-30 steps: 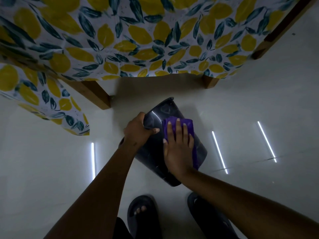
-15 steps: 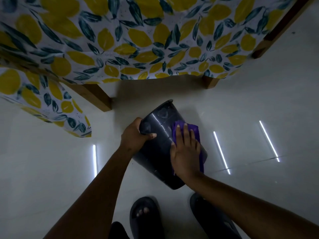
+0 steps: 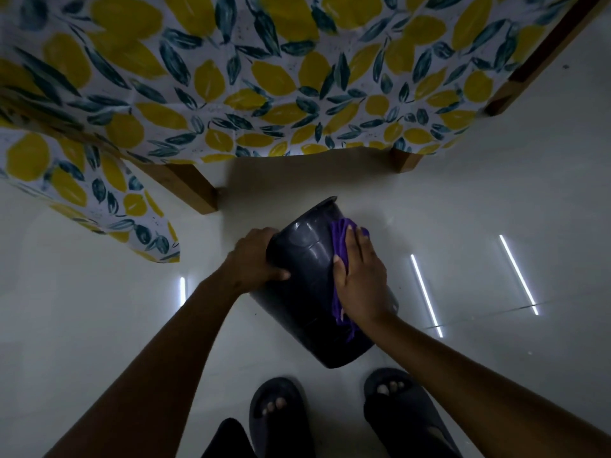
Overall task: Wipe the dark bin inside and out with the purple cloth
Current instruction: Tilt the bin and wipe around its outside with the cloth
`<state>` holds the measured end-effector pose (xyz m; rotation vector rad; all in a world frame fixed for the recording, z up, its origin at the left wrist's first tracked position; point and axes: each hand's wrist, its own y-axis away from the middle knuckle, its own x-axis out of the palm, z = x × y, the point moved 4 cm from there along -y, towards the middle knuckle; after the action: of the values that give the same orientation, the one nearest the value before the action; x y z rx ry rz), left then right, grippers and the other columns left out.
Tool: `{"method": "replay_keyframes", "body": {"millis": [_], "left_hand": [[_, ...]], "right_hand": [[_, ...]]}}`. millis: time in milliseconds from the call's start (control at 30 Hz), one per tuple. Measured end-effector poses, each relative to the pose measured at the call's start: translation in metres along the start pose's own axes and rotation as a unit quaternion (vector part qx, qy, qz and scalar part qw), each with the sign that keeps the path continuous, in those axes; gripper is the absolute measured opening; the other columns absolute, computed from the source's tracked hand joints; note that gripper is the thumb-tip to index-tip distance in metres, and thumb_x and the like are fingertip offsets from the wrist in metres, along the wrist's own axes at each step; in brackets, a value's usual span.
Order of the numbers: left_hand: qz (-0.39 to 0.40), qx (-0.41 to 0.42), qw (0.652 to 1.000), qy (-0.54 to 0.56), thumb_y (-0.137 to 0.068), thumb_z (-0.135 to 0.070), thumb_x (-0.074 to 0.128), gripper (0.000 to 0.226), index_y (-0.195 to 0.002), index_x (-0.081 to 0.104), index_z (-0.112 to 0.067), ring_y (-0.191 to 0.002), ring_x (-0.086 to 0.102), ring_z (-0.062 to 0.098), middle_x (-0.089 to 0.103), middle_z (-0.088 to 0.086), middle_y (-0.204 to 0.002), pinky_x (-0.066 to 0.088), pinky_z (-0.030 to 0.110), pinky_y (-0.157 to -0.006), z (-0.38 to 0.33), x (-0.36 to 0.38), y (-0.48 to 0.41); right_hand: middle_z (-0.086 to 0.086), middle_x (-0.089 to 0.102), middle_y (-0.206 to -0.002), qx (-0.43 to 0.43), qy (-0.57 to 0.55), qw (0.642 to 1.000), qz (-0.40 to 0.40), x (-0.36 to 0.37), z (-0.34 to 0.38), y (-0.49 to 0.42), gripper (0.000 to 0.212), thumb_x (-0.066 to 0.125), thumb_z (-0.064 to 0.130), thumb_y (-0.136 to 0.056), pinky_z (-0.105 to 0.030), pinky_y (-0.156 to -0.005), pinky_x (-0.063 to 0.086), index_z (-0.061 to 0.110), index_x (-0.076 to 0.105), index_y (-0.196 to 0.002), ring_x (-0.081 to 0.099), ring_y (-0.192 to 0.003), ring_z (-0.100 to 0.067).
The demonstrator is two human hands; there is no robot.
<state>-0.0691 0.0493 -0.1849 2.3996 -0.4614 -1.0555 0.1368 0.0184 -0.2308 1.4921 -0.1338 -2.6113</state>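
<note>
Above our dark slippers (image 3: 281, 414), our left hand (image 3: 256, 259) grips the dark bin (image 3: 307, 292) tilted on the pale floor (image 3: 463, 209), our right hand (image 3: 360, 279) flattens the purple cloth (image 3: 340, 236) against its outer wall, with the lemon-print tablecloth (image 3: 248, 77) beyond.

dark grey bin (image 3: 307, 292), purple cloth (image 3: 340, 239), yellow-lemon, teal-leaf tablecloth (image 3: 231, 77).

No readable text anywhere.

Dark bin (image 3: 307, 292): glossy plastic, tilted, base end up and away. Purple cloth (image 3: 339, 259) lies crumpled against its outer wall.
</note>
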Motion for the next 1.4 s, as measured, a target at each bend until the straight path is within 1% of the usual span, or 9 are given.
{"method": "replay_keyframes", "body": {"millis": [300, 500, 700, 800, 900, 967, 1133, 1267, 1400], "left_hand": [[-0.081, -0.019, 0.996, 0.014, -0.059, -0.031, 0.087, 0.071, -0.117, 0.050, -0.018, -0.109, 0.059, 0.025, 0.063, 0.004, -0.121, 0.050, 0.043, -0.094, -0.014, 0.009, -0.003], [-0.091, -0.029, 0.995, 0.035, -0.058, -0.034, 0.088, 0.068, -0.113, 0.050, -0.020, -0.104, 0.060, 0.023, 0.063, 0.000, -0.115, 0.052, 0.042, -0.091, -0.006, 0.008, 0.001], [-0.081, -0.017, 0.996, 0.028, -0.059, -0.032, 0.087, 0.067, -0.114, 0.051, -0.019, -0.107, 0.060, 0.024, 0.064, 0.003, -0.117, 0.051, 0.042, -0.093, -0.007, 0.010, 0.000], [-0.082, -0.012, 0.996, 0.027, -0.061, -0.031, 0.087, 0.066, -0.115, 0.050, -0.018, -0.107, 0.059, 0.023, 0.063, 0.003, -0.118, 0.051, 0.038, -0.092, -0.005, 0.010, 0.002], [-0.089, -0.021, 0.995, 0.038, -0.059, -0.033, 0.088, 0.065, -0.111, 0.051, -0.020, -0.100, 0.059, 0.020, 0.063, -0.001, -0.111, 0.052, 0.040, -0.090, -0.007, 0.008, 0.001], [-0.085, -0.034, 0.995, 0.043, -0.058, -0.033, 0.088, 0.065, -0.110, 0.051, -0.021, -0.099, 0.058, 0.019, 0.062, -0.004, -0.109, 0.052, 0.040, -0.090, -0.004, 0.008, 0.002], [-0.068, -0.038, 0.995, 0.061, -0.059, -0.029, 0.088, 0.060, -0.107, 0.053, -0.021, -0.097, 0.058, 0.017, 0.060, -0.006, -0.104, 0.051, 0.032, -0.084, -0.004, 0.006, 0.003], [-0.066, -0.065, 0.987, 0.134, -0.061, -0.022, 0.087, 0.048, -0.097, 0.059, -0.011, -0.087, 0.063, 0.019, 0.068, 0.000, -0.096, 0.054, 0.031, -0.073, -0.014, 0.000, 0.002], [-0.055, -0.071, 0.973, 0.214, -0.064, -0.011, 0.085, 0.042, -0.097, 0.061, -0.006, -0.082, 0.066, 0.018, 0.070, 0.003, -0.091, 0.051, 0.019, -0.059, -0.010, 0.000, 0.003]], "right_hand": [[-0.011, 0.022, -0.160, -0.010, -0.015, 1.000, 0.009, 0.007, 0.022, -0.028, 0.056, 0.023, 0.040, -0.102, -0.047, -0.115, 0.031, 0.020, 0.013, -0.154, 0.023, -0.147, -0.029], [-0.010, 0.048, -0.143, 0.176, -0.105, 0.979, 0.004, 0.007, -0.029, 0.009, 0.052, 0.028, 0.042, -0.100, -0.042, -0.101, 0.045, 0.020, 0.029, -0.148, 0.052, -0.124, -0.029], [-0.010, 0.020, -0.161, 0.058, 0.015, 0.998, -0.021, 0.013, 0.023, 0.013, 0.057, 0.016, 0.042, -0.101, -0.050, -0.115, 0.030, 0.020, 0.011, -0.154, 0.022, -0.147, -0.031], [-0.013, 0.036, -0.153, 0.046, -0.020, 0.999, -0.013, 0.008, 0.021, -0.021, 0.052, 0.022, 0.039, -0.103, -0.046, -0.108, 0.040, 0.019, 0.024, -0.151, 0.038, -0.138, -0.030], [-0.006, 0.062, -0.119, 0.152, -0.165, 0.974, 0.015, 0.000, -0.010, -0.036, 0.038, 0.025, 0.041, -0.102, -0.035, -0.080, 0.047, 0.024, 0.048, -0.127, 0.061, -0.106, -0.026], [-0.007, 0.063, -0.116, 0.205, -0.178, 0.962, 0.037, -0.001, -0.022, -0.019, 0.039, 0.026, 0.043, -0.101, -0.037, -0.081, 0.047, 0.024, 0.049, -0.126, 0.062, -0.105, -0.028], [-0.006, 0.019, -0.161, 0.070, -0.051, 0.996, 0.026, 0.011, -0.003, 0.035, 0.064, 0.031, 0.044, -0.101, -0.042, -0.118, 0.025, 0.018, 0.009, -0.155, 0.022, -0.147, -0.025], [-0.008, 0.022, -0.161, 0.046, -0.016, 0.999, -0.012, 0.002, -0.002, 0.030, 0.065, 0.018, 0.047, -0.097, -0.048, -0.115, 0.029, 0.019, 0.010, -0.154, 0.023, -0.147, -0.028], [-0.009, 0.021, -0.161, -0.009, 0.068, 0.996, -0.058, -0.009, -0.004, 0.021, 0.061, 0.027, 0.041, -0.100, -0.047, -0.113, 0.026, 0.020, 0.010, -0.154, 0.022, -0.147, -0.030]]}}
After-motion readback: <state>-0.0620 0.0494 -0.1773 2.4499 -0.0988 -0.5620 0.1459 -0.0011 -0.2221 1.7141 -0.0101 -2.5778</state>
